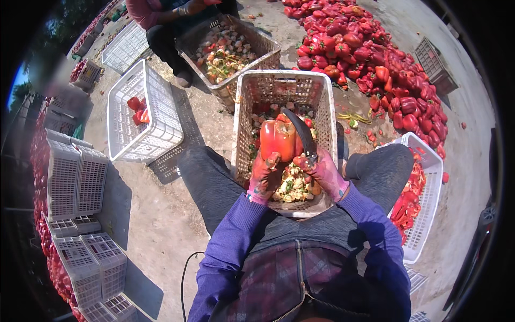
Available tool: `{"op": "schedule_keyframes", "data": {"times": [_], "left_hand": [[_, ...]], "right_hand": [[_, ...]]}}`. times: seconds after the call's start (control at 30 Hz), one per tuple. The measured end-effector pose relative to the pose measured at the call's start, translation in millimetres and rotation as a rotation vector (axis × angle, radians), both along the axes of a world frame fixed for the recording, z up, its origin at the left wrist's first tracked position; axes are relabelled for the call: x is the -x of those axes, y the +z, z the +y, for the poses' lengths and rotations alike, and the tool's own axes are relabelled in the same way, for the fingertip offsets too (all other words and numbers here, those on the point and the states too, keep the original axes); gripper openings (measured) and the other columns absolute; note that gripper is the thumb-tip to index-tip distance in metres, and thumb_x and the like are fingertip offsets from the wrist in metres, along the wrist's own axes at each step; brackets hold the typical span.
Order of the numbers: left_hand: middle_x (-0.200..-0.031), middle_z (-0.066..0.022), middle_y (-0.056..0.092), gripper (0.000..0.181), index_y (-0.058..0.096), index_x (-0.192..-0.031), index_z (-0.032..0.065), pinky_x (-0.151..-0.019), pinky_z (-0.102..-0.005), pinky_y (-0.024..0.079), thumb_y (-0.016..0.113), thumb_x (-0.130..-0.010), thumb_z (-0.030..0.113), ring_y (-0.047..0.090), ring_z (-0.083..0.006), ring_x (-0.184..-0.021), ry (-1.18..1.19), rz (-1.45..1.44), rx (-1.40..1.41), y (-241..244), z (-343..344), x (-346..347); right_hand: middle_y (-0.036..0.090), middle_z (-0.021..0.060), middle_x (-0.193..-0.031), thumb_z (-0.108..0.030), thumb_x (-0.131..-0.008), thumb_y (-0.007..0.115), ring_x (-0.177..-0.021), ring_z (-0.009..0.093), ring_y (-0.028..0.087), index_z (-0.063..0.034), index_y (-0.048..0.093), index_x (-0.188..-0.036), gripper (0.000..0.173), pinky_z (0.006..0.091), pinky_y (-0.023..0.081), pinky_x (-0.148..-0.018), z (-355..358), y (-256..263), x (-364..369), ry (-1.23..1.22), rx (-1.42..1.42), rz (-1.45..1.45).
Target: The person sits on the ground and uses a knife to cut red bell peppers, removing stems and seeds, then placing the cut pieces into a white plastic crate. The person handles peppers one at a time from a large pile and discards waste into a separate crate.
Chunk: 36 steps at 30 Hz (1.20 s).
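Both hands wear stained pink gloves. My left hand (263, 177) holds a large red bell pepper (277, 140) from below, over a plastic crate (237, 137) between my knees. In my right hand (322, 171) is a knife with a dark curved blade (302, 131), which rises along the right side of the pepper. The right thumb lies near the pepper's lower edge; whether it touches cannot be told. Beneath the hands, pale pepper cores (295, 185) and red scraps lie in the crate. The pepper hides part of the crate's contents.
A heap of red peppers (354, 44) lies at upper right. Cut peppers fill part of a white crate (432, 201) by my right knee. Another white crate (161, 112) holds a few pieces. A person (161, 36) sits behind a crate of cores (265, 54). Crate stacks (64, 181) stand left.
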<state>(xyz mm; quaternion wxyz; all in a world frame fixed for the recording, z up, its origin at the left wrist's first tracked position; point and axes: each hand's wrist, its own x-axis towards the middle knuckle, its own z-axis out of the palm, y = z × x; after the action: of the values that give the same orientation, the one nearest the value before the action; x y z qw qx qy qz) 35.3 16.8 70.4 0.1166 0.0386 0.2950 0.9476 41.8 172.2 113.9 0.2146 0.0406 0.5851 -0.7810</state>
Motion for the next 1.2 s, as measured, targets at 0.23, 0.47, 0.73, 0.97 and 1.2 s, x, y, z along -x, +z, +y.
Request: {"op": "schedule_keyframes", "data": {"times": [0.23,0.47,0.73,0.97,1.2], "left_hand": [[-0.116,-0.0134,0.052,0.048,0.044,-0.121,0.0073,-0.092,-0.046,0.04,0.047,-0.08,0.032,0.052,-0.0298,-0.103,0.013,-0.201,-0.542,-1.3,-18.5,-14.7],[-0.113,-0.0131,0.054,0.049,0.047,-0.118,0.0101,-0.073,-0.0385,0.051,0.044,-0.08,0.041,0.058,-0.0278,-0.09,0.132,-0.39,-0.244,11.8,-18.6,-23.9],[-0.105,-0.0103,0.056,0.048,0.044,-0.122,0.0131,-0.072,-0.0373,0.051,0.039,-0.085,0.043,0.058,-0.026,-0.088,0.164,-0.345,-0.148,21.2,-6.5,-22.7],[-0.116,-0.0176,0.051,0.052,0.041,-0.124,0.0042,-0.083,-0.0415,0.047,0.039,-0.083,0.036,0.054,-0.0324,-0.099,0.058,-0.339,-0.246,-4.6,-14.5,-30.2],[-0.114,-0.0151,0.054,0.058,0.043,-0.122,0.0051,-0.044,-0.0352,0.045,0.042,-0.079,0.043,0.059,-0.031,-0.078,-0.07,-0.348,-0.271,-21.9,-25.8,-29.1]], "right_hand": [[0.055,0.0118,-0.107,-0.029,-0.075,0.066,-0.092,0.024,0.058,-0.0089,0.04,-0.125,0.06,0.0316,0.045,-0.078,20.4,-0.9,-6.1,-0.136,-0.719,0.751],[0.05,0.0113,-0.104,0.001,-0.045,0.061,-0.084,0.031,0.055,-0.0088,0.041,-0.125,0.083,0.0389,0.046,-0.068,13.3,4.6,-15.3,0.144,-0.903,1.113],[0.05,0.0056,-0.08,-0.012,-0.077,0.053,-0.058,0.018,0.054,-0.0092,0.055,-0.095,0.018,0.0307,0.042,-0.049,-8.2,-5.7,-17.9,-0.026,-1.193,1.322],[0.049,0.0096,-0.09,-0.005,-0.057,0.06,-0.069,0.027,0.055,-0.0025,0.048,-0.106,0.051,0.0368,0.045,-0.058,-1.2,-17.6,-23.8,0.178,-1.224,1.132],[0.049,0.0082,-0.07,-0.016,-0.084,0.05,-0.05,0.026,0.054,-0.0079,0.048,-0.079,0.01,0.0371,0.043,-0.044,-8.2,-35.9,-12.8,-0.122,-1.307,1.131]]}}
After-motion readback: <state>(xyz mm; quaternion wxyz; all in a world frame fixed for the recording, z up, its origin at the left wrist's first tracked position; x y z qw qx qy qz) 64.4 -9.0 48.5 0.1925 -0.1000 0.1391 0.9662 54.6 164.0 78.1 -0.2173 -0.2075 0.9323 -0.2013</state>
